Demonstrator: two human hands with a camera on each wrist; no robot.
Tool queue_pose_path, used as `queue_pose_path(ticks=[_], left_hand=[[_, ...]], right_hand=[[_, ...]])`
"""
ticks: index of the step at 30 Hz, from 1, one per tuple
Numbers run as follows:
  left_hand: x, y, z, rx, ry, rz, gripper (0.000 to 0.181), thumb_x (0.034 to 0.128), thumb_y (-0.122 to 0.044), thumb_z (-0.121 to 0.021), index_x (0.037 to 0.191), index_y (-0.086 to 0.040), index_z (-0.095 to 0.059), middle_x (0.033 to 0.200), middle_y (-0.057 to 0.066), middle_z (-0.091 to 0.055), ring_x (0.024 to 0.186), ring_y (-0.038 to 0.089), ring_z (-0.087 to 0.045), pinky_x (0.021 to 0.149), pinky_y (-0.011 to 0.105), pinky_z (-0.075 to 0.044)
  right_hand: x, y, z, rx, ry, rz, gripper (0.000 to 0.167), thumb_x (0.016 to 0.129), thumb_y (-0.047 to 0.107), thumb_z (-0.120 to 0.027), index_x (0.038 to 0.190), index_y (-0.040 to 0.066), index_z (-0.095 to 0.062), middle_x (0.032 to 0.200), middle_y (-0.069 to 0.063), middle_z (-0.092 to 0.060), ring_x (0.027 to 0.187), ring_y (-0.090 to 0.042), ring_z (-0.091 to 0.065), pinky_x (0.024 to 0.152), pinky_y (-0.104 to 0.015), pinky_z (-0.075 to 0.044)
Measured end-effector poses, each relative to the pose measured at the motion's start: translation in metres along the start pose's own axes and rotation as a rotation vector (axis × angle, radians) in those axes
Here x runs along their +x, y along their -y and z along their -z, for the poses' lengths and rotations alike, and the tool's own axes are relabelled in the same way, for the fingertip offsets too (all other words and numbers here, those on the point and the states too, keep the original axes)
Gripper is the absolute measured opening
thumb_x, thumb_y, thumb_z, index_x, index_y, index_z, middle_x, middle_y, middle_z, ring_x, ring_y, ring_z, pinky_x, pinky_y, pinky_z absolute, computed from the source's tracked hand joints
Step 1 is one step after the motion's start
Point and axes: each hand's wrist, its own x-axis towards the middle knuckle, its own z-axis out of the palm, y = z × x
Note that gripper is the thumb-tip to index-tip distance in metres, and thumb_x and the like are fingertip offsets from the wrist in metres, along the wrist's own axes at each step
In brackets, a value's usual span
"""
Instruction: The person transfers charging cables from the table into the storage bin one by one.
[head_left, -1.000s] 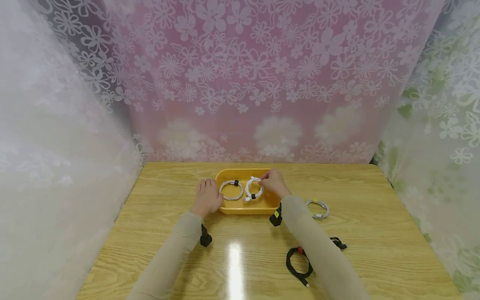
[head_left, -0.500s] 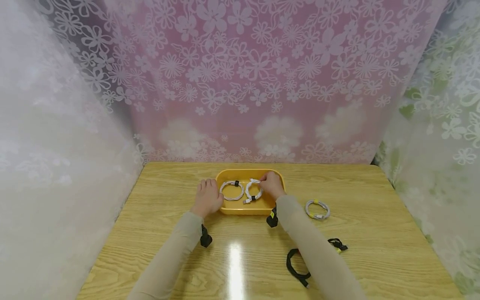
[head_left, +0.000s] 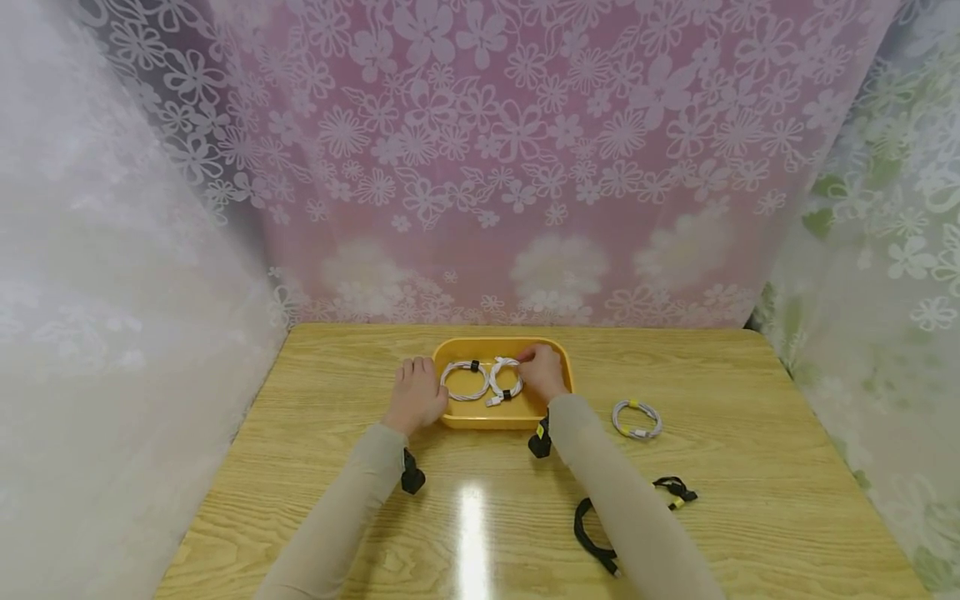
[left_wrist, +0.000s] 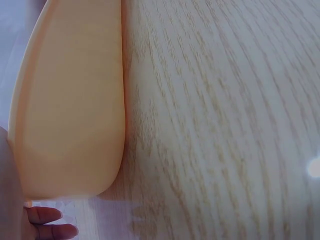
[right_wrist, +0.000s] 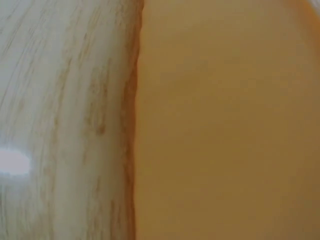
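A yellow tray (head_left: 495, 423) holds two coiled white cables side by side, the left one (head_left: 452, 396) and the right one (head_left: 497, 385), each with a black tie. My right hand (head_left: 543, 372) reaches inside the tray and pinches the upper right of the right coil. Outside, at the tray's left end, my left hand (head_left: 416, 396) rests against the rim, fingers over the side and thumb near the front corner. In the left wrist view the tray's wall (left_wrist: 70, 100) fills the left, with two fingers (left_wrist: 50, 230) below it. The right wrist view shows only tray wall (right_wrist: 225, 125) and table.
To the tray's right lies a coiled grey cable (head_left: 617, 418) with yellow ties. Nearer the front is a black coiled cable (head_left: 583, 533), partly under the right sleeve, and another black cable (head_left: 678, 487) with a yellow tie. Patterned curtains hang behind and beside the wooden table (head_left: 750, 417).
My right hand and forearm have shifted slightly left, and the right white coil now lies closer to the left one. My left hand has stayed at the tray's end.
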Motion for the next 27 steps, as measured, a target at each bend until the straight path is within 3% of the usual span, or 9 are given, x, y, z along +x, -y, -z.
queue_pose_path(ticks=[12, 21, 27], left_hand=[[-0.002, -0.003, 0.003, 0.009, 0.004, -0.002, 0.020, 0.0976, -0.022, -0.044, 0.099, -0.002, -0.046, 0.102, 0.018, -0.047, 0.103, 0.037, -0.041, 0.095, 0.049, -0.033], [-0.003, 0.000, 0.001, 0.019, -0.004, -0.004, 0.019, 0.0972, -0.021, -0.046, 0.098, -0.002, -0.046, 0.100, 0.018, -0.047, 0.102, 0.038, -0.042, 0.095, 0.050, -0.033], [-0.004, 0.001, 0.001, 0.017, 0.004, 0.001, 0.022, 0.0974, -0.021, -0.045, 0.102, 0.001, -0.047, 0.105, 0.020, -0.048, 0.106, 0.039, -0.042, 0.097, 0.051, -0.033]], right_hand=[[-0.007, 0.001, 0.003, 0.018, 0.032, -0.001, 0.015, 0.088, 0.004, -0.065, 0.102, 0.002, -0.070, 0.105, -0.016, -0.067, 0.100, -0.033, -0.061, 0.086, -0.043, -0.049], [-0.012, 0.007, 0.014, 0.012, 0.215, 0.002, 0.028, 0.096, 0.015, -0.060, 0.119, 0.000, -0.061, 0.119, -0.018, -0.061, 0.108, -0.034, -0.057, 0.093, -0.045, -0.046], [-0.019, 0.015, 0.025, 0.014, 0.361, 0.031, 0.046, 0.100, 0.019, -0.053, 0.140, -0.003, -0.044, 0.141, -0.023, -0.047, 0.129, -0.038, -0.046, 0.106, -0.050, -0.037]])
